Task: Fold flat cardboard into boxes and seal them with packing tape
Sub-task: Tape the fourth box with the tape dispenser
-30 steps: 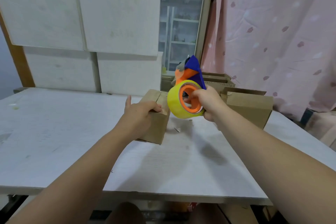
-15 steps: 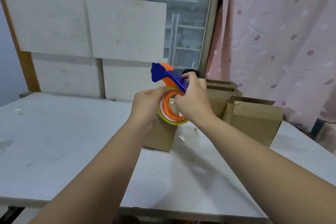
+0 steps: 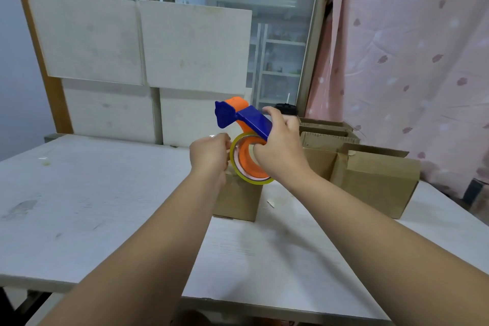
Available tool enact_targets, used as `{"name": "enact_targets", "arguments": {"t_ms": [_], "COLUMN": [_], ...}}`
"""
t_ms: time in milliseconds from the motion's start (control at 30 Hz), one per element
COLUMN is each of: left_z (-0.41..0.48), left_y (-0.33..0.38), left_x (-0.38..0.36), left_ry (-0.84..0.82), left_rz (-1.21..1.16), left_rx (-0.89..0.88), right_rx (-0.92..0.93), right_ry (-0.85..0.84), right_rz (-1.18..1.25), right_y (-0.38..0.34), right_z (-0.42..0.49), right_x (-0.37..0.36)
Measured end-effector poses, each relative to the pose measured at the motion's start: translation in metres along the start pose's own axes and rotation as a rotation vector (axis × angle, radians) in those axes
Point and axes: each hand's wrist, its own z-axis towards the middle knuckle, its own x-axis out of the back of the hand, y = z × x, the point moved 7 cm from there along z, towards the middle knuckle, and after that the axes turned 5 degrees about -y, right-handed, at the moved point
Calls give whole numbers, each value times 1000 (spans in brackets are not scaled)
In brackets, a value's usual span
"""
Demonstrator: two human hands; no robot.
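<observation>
My right hand [image 3: 277,148] grips an orange and blue tape dispenser [image 3: 242,119] with a yellow tape roll [image 3: 244,167], held in the air over the table. My left hand [image 3: 211,152] is at the roll's left edge, its fingers pinching what looks like the clear tape end. Below both hands stands a small folded cardboard box [image 3: 236,202] on the white table [image 3: 105,206], partly hidden by my left forearm.
An open cardboard box [image 3: 375,180] stands to the right, with more cardboard boxes [image 3: 325,135] behind it. White panels [image 3: 137,42] lean against the back. A pink curtain [image 3: 410,61] hangs at right. A black lidded cup [image 3: 287,108] sits behind the dispenser.
My left hand left the small box and rose to the tape roll. My right hand turned the dispenser so its blue handle points left and up.
</observation>
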Motion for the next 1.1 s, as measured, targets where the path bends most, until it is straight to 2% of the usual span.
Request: {"name": "enact_targets", "arguments": {"t_ms": [167, 300, 467, 600, 767, 967, 1100], "left_z": [-1, -4, -2, 0, 0, -1, 2], "left_y": [-3, -7, -25, -26, -35, -40, -48], "left_x": [14, 24, 34, 35, 34, 37, 39], "left_ry": [32, 65, 50, 37, 43, 35, 43], "left_rz": [-30, 87, 18, -8, -81, -114, -94], "left_rx": [-33, -142, -52, -81, -34, -37, -30], "right_rx": [9, 26, -46, -126, -260, -200, -145], "right_ry": [-2, -24, -231, -264, -327, -279, -180], "right_rz": [45, 61, 126, 263, 429, 402, 258], "right_y": [6, 7, 21, 33, 46, 51, 53], "right_z": [-12, -15, -14, -11, -2, 1, -3], "right_x": [6, 10, 2, -5, -14, -18, -19]}}
